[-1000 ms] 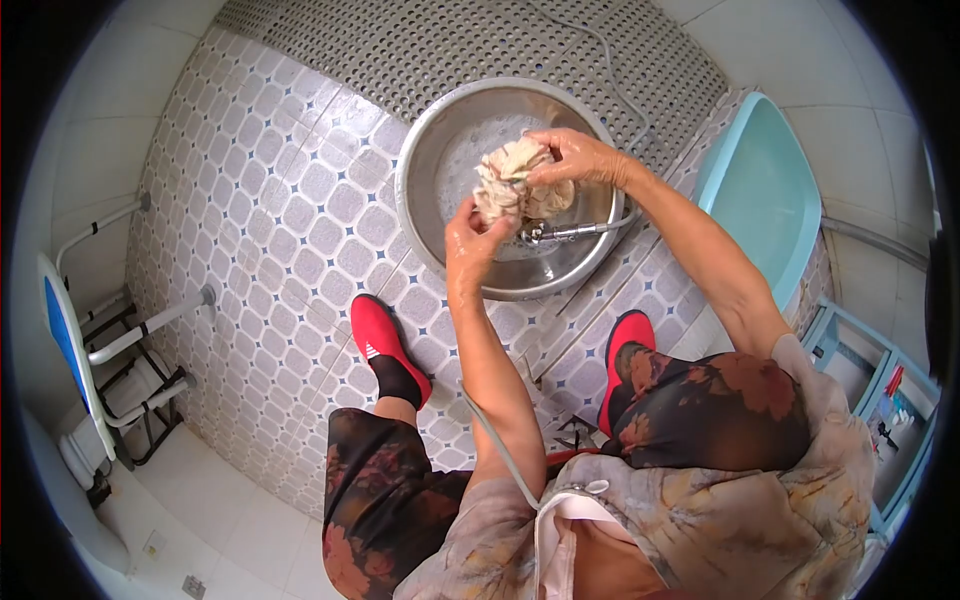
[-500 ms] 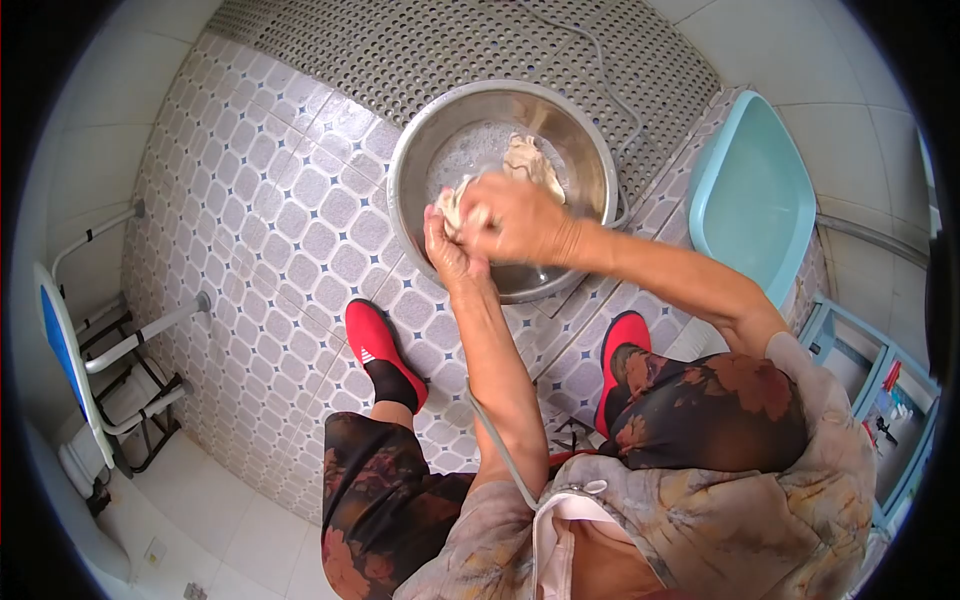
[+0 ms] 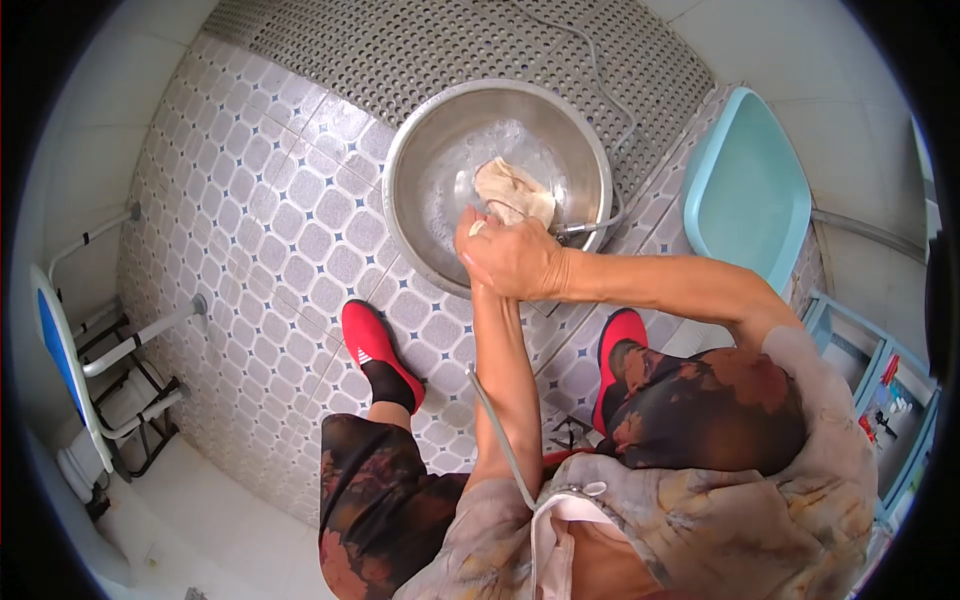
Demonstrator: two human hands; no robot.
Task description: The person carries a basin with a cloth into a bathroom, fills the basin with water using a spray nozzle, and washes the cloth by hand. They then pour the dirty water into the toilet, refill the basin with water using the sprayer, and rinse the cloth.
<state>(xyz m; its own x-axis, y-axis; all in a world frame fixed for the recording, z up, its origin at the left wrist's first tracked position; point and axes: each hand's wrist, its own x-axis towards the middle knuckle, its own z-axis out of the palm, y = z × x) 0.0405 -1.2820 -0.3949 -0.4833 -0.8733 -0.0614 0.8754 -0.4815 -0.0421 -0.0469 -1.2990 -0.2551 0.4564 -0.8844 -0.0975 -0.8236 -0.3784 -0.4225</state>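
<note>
A beige wet cloth [image 3: 516, 192] hangs in a bunch from my hands inside the steel basin [image 3: 400, 225]. My right hand [image 3: 517, 258] is closed round part of the cloth, knuckles up. My left hand [image 3: 468, 232] is pressed against it from the left, fingers closed on the cloth and partly hidden behind the right hand. Both hands are over the near side of the basin. Soapy water with bubbles [image 3: 450, 190] lies at the basin's bottom. At the right of the basin, a metal hose end [image 3: 572, 230] rests by the rim.
A turquoise tub [image 3: 750, 195] leans by the wall at the right. Behind the basin lies a perforated grey mat [image 3: 420, 50] with a hose [image 3: 600, 75] across it. Red shoes [image 3: 375, 340] stand on the tiled floor. A blue shelf [image 3: 865, 340] and a folding seat [image 3: 70, 360] flank me.
My right hand has moved down and nearer to me, now overlapping my left hand. The bunched cloth has shifted left and down, and the hose end has come into sight.
</note>
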